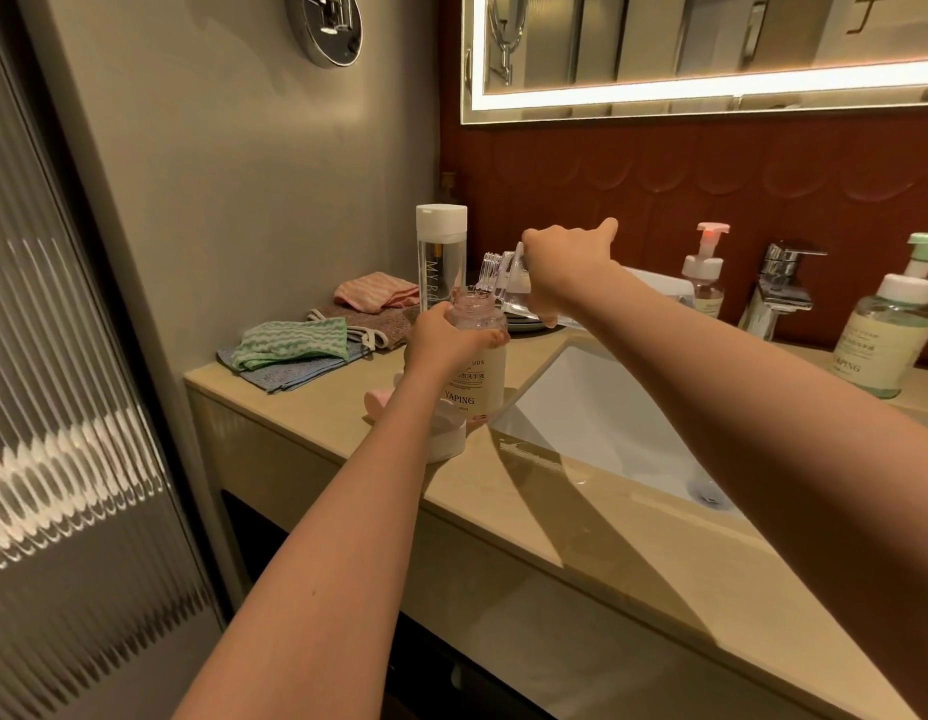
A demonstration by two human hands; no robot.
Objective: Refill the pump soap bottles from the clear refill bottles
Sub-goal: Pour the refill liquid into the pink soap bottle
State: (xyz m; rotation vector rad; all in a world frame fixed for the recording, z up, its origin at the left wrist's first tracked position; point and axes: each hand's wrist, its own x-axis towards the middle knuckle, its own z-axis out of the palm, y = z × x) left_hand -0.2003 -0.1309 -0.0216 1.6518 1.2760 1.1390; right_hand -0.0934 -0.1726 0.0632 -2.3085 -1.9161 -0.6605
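My left hand grips the shoulder of an uncapped soap bottle with a YAPING label, standing on the counter left of the sink. My right hand holds a clear refill bottle tipped sideways, its threaded mouth just over the soap bottle's open neck. The pink pump head with its white collar lies on the counter in front of the soap bottle, partly behind my left forearm. A second clear refill bottle with a white cap stands upright behind.
Folded cloths lie at the counter's left end. The white sink is to the right, with a chrome faucet behind it. A small pink-pump bottle and a green pump bottle stand by the faucet.
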